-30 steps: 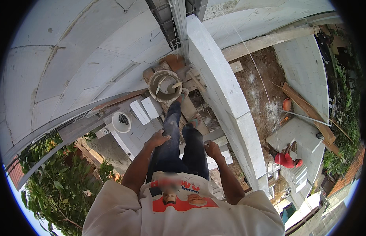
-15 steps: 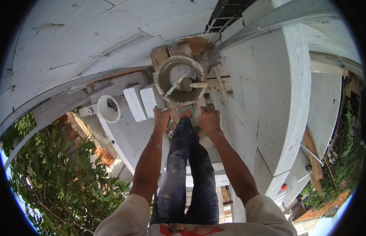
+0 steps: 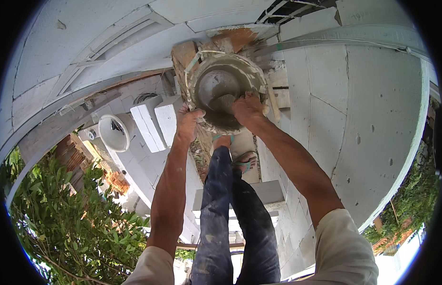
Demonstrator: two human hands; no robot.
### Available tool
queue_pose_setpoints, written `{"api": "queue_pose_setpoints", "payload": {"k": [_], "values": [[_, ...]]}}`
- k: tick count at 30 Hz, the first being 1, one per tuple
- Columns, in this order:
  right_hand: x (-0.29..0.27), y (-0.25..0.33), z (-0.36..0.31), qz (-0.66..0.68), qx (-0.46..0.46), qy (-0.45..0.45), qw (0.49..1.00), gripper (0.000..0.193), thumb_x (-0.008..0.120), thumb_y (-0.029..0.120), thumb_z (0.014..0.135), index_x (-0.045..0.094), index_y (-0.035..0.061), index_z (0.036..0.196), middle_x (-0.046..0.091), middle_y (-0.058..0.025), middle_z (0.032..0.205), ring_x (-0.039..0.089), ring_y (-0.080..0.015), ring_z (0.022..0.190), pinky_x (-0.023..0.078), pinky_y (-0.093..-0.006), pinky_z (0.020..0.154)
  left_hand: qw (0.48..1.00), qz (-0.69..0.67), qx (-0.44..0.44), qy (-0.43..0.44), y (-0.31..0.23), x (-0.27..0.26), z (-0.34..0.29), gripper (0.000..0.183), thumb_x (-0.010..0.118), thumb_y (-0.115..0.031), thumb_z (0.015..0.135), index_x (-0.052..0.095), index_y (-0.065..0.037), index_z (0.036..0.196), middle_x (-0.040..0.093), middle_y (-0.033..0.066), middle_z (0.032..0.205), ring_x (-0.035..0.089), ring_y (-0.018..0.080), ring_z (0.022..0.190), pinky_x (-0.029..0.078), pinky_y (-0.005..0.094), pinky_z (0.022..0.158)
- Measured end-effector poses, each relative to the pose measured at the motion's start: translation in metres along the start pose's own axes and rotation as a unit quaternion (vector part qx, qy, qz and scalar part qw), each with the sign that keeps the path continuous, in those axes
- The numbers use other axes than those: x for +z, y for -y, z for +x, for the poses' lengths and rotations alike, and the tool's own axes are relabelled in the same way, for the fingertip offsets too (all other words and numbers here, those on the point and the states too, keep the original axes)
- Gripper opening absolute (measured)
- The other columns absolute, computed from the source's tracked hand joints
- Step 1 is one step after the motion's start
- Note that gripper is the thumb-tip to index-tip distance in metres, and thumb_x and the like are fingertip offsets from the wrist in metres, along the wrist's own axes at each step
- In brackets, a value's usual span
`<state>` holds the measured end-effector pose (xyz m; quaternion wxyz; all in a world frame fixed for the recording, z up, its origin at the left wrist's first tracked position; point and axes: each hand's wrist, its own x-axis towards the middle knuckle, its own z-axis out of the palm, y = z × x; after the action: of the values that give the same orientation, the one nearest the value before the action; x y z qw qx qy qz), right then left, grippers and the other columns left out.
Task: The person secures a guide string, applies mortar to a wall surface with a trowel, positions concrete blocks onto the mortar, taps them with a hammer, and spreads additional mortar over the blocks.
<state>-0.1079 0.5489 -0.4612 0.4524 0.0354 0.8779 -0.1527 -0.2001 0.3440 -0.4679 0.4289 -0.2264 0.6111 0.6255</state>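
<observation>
A mortar-caked bucket (image 3: 205, 124) stands at my feet with wet grey mortar (image 3: 218, 81) inside. My left hand (image 3: 188, 119) is closed on its near left rim, thumb pointing inward. Over the right side of the bucket, my right hand (image 3: 248, 108) grips a trowel by its handle. The trowel's blade (image 3: 223, 103) lies down in the mortar, partly hidden by my fingers. Against the far left rim rests the bucket's bail handle (image 3: 187, 69).
White blocks (image 3: 148, 124) stand left of the bucket, beside a white pail (image 3: 113, 132) holding dark items. A tall block wall (image 3: 321, 99) rises close on the right. Behind the bucket are bricks (image 3: 185, 53). My sandalled foot (image 3: 245, 162) is just below it.
Both hands have reached forward from below the bucket. The left has taken its rim, the right the trowel. The bail handle has swung from across the bucket to its far left side.
</observation>
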Motion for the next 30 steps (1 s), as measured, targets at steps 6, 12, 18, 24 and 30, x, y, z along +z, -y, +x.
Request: {"api": "queue_pose_setpoints", "payload": {"k": [6,12,18,24,30], "values": [[-0.024,-0.004,-0.147,0.119,0.071,-0.052,0.989,0.028,0.06,0.014,0.093,0.068,0.0031,0.118,0.074,-0.0165,0.108,0.074,-0.0362,0.1,0.06,-0.0394,0.078,0.996,0.025,0.082,-0.039,-0.034,0.047,-0.104,0.031,0.062,0.009,0.071,0.068,-0.005,0.099,0.065,-0.001,0.083,0.056,0.0089,0.068,0.045,0.0262,0.062],[-0.031,0.054,-0.26,0.095,0.086,-0.238,0.963,0.028,0.057,0.015,0.093,0.068,0.0019,0.115,0.072,-0.0187,0.111,0.072,-0.0333,0.099,0.06,-0.0424,0.079,0.982,0.145,0.105,-0.066,-0.119,0.063,-0.252,0.022,0.061,0.009,0.07,0.062,-0.005,0.087,0.062,0.0003,0.076,0.051,0.008,0.062,0.04,0.0259,0.057],[-0.019,0.119,-0.379,-0.019,-0.003,-0.199,0.98,0.032,0.059,0.015,0.091,0.069,-0.0002,0.118,0.073,-0.0222,0.113,0.072,-0.0321,0.105,0.059,-0.0455,0.083,0.983,0.129,0.12,-0.043,-0.18,0.104,-0.35,0.02,0.062,0.007,0.072,0.061,-0.004,0.089,0.063,0.002,0.08,0.054,0.0098,0.067,0.045,0.0279,0.061],[-0.074,0.119,-0.499,0.242,-0.007,-0.173,0.955,0.039,0.067,0.031,0.092,0.07,-0.0048,0.106,0.074,-0.0262,0.103,0.074,-0.0378,0.098,0.058,-0.0474,0.086,0.982,0.132,0.132,-0.029,-0.198,0.128,-0.416,0.022,0.066,0.009,0.07,0.058,-0.004,0.086,0.061,0.0032,0.078,0.054,0.0116,0.065,0.044,0.029,0.059],[-0.064,0.096,-0.556,0.451,-0.008,-0.186,0.873,0.048,0.068,0.039,0.093,0.065,-0.006,0.109,0.069,-0.0323,0.094,0.07,-0.0438,0.094,0.055,-0.047,0.085,0.991,0.083,0.092,0.052,-0.221,0.155,-0.473,0.03,0.062,0.012,0.07,0.06,-0.002,0.097,0.061,0.0039,0.082,0.055,0.0154,0.066,0.046,0.0318,0.06]]}}
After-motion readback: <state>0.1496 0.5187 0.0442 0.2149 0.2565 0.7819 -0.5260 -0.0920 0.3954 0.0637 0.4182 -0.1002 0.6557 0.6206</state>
